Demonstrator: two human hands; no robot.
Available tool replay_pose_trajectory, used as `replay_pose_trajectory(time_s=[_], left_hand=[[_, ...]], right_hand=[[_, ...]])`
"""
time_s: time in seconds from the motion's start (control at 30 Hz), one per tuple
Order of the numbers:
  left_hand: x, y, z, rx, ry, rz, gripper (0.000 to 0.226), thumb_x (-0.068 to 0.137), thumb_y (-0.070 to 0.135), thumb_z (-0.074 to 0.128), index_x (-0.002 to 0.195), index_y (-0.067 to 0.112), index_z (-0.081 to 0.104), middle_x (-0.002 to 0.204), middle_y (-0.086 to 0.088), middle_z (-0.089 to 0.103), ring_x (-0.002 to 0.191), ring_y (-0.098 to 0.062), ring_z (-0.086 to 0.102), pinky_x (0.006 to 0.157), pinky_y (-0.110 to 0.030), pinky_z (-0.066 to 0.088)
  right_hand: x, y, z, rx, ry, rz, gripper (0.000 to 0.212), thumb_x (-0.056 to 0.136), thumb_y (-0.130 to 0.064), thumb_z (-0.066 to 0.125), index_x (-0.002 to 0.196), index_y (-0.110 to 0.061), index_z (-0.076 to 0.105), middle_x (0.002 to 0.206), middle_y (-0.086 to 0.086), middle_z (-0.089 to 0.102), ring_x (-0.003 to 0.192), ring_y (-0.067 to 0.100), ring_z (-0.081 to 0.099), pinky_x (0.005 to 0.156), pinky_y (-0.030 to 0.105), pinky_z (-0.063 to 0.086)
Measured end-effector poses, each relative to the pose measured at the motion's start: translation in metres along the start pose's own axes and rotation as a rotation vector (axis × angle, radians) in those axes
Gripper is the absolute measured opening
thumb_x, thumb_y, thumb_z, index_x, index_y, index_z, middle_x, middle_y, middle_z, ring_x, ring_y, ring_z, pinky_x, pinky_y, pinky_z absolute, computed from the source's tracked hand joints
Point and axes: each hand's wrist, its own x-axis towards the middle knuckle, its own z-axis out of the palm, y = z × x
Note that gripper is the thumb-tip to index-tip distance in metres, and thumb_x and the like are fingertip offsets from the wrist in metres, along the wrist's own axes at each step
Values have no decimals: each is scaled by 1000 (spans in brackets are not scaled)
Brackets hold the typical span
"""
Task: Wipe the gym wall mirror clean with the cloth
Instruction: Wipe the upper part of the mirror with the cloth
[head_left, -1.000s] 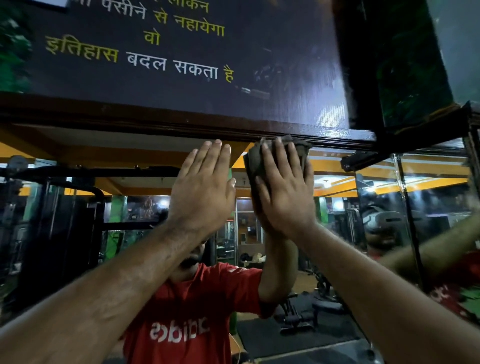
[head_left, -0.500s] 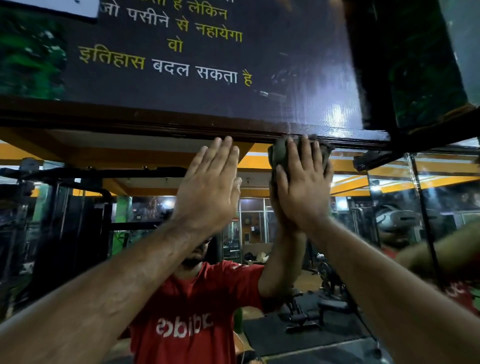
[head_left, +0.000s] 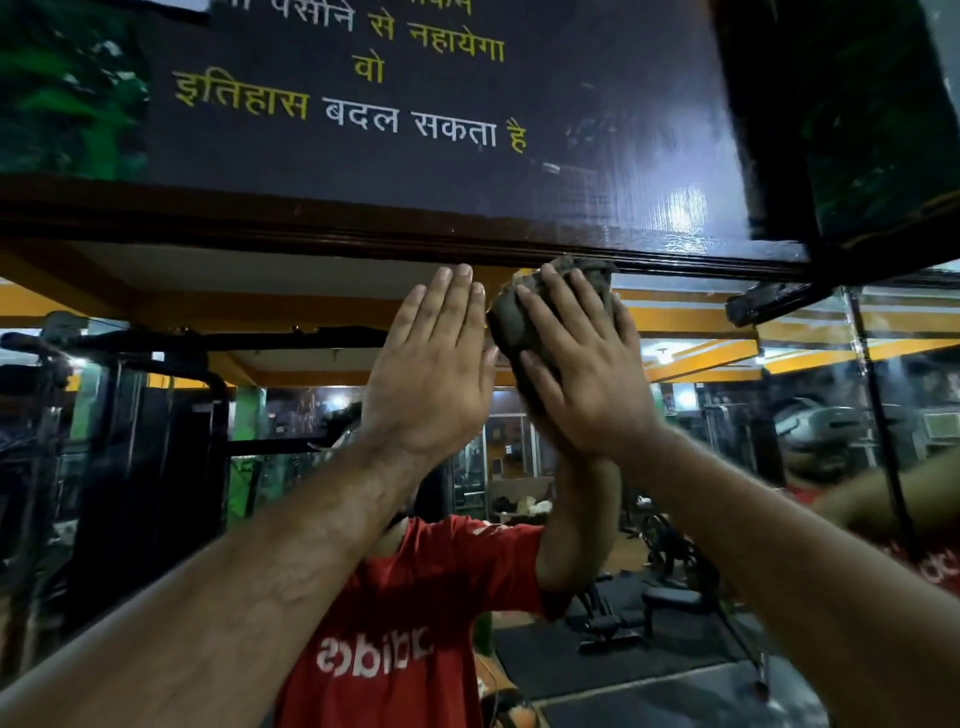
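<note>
Our right hand (head_left: 582, 364) presses the grey cloth (head_left: 524, 322) flat-fingered against the mirror (head_left: 322, 415) near its top frame (head_left: 311, 228); our left hand (head_left: 431, 374), fingers straight, rests beside it.

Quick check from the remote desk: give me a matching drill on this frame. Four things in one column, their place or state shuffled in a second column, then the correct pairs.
Column one:
1. left hand
2. right hand
3. cloth
4. sign board

Column two:
A. bunched and grey, pinned against the mirror near its top edge
B. dark, with yellow and white lettering, above the mirror
C. flat on the glass, fingers straight, holding nothing
D. pressing the cloth, fingers spread over it

Pairs: 1-C, 2-D, 3-A, 4-B
</note>
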Motion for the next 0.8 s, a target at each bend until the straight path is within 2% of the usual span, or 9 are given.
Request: replay_pose_trajectory(time_s=[0.13, 0.17, 0.23, 0.3, 0.37, 0.47, 0.63, 0.77, 0.8], left_hand=[[-1, -1, -1, -2, -19, -12, 66, 105, 41, 13, 158, 1, 20, 167, -17, 15, 156, -27, 10, 127, -44, 10], [0, -1, -1, -15, -25, -11, 66, 105, 41, 13, 157, 1, 21, 167, -17, 15, 156, -27, 10, 128, -43, 9], [0, -2, -5, -70, -30, -7, 66, 104, 39, 15, 156, 1, 27, 166, -17, 18, 156, -26, 12, 128, -42, 9], [0, -4, -11, -154, -39, -15, 64, 102, 35, 20, 155, 1, 32, 166, -16, 22, 155, -24, 14, 128, -40, 9], [-4, -8, -13, -167, -49, -24, 61, 102, 32, 23, 156, 2, 29, 166, -15, 22, 155, -24, 15, 128, -40, 9], [-8, -10, -12, -86, -61, -11, 61, 103, 31, 22, 157, 2, 26, 166, -15, 19, 156, -24, 12, 128, -41, 10], [-8, -7, -14, -105, -60, -23, 57, 106, 28, 29, 155, 1, 30, 166, -15, 20, 156, -23, 12, 128, -40, 8], [-7, -6, -21, -176, -78, -43, 57, 106, 26, 35, 158, 3, 25, 167, -13, 18, 156, -21, 10, 127, -34, 3], [-6, -7, -23, -202, -71, -52, 57, 106, 24, 37, 157, 3, 26, 167, -13, 19, 156, -21, 11, 127, -33, 3]], right_hand=[[12, -5, 2, 46, 77, 337, 68, 101, -54, 28, 163, -26, 32, 172, 5, 24, 160, 29, 18, 125, 59, 16], [11, -20, 4, 46, 78, 327, 68, 101, -54, 29, 163, -25, 33, 172, 6, 25, 159, 30, 19, 125, 59, 16], [5, -36, 4, 57, 44, 145, 66, 101, -52, 31, 162, -25, 34, 171, 6, 26, 159, 30, 21, 125, 59, 15], [0, -23, -2, 57, 6, 4, 65, 103, -52, 31, 162, -26, 34, 172, 5, 26, 159, 27, 20, 126, 58, 15], [2, -9, -4, 54, 35, 55, 65, 103, -52, 30, 162, -26, 34, 172, 4, 25, 160, 26, 19, 126, 57, 15], [8, -26, 3, 76, 95, 268, 65, 102, -50, 33, 161, -24, 37, 171, 6, 28, 158, 30, 22, 125, 59, 16], [2, -20, 4, 49, 69, -7, 63, 103, -48, 36, 162, -27, 36, 171, 5, 28, 158, 28, 23, 125, 59, 18], [14, -27, 5, 86, 108, 296, 65, 101, -50, 36, 162, -26, 36, 171, 6, 28, 159, 30, 21, 126, 60, 14], [15, -37, 6, 82, 100, 277, 66, 101, -49, 37, 162, -25, 36, 171, 7, 28, 158, 31, 22, 125, 61, 14]])
